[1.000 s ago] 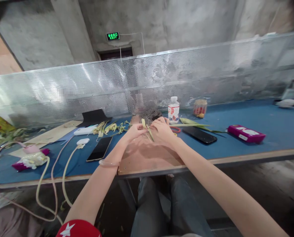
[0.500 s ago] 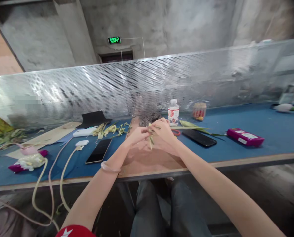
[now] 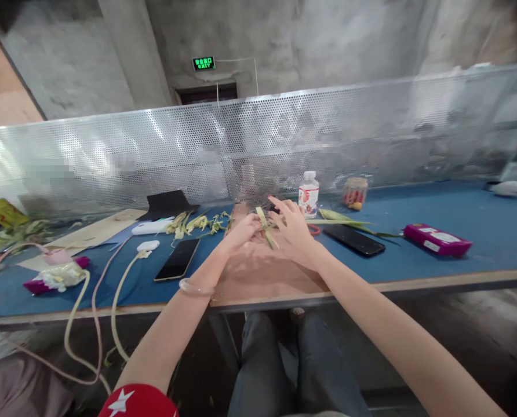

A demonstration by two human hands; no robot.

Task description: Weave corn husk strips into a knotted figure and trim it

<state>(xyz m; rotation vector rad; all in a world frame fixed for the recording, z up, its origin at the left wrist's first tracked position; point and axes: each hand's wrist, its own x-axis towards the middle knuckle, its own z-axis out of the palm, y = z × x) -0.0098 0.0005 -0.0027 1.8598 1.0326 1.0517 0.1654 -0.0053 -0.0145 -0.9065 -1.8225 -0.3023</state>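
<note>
My left hand (image 3: 243, 231) is closed, fingertips pinched at a pale green folded leaf strip (image 3: 265, 227) over the brown board (image 3: 262, 278). To the right of the strip, my right hand (image 3: 290, 220) has its fingers spread, the index finger raised, with nothing visibly gripped. Behind my hands lies a tangle of dark grey wire (image 3: 261, 202), partly covered by them. A white bottle with a red-patterned label (image 3: 308, 196) stands just beyond my right hand. Red handles (image 3: 314, 229) show beside my right wrist.
On the blue table (image 3: 423, 208) are a black phone (image 3: 354, 240), a purple packet (image 3: 437, 240), a lidded jar (image 3: 355, 194) and long green leaves (image 3: 341, 218) at right. Another phone (image 3: 177, 260), withered leaves (image 3: 189, 224), a white device (image 3: 152, 226) and looping cables (image 3: 116, 301) are at left.
My right hand has opened and its fingers have lifted away from the strip. The leaf strip shows more fully between my hands. The view has shifted slightly.
</note>
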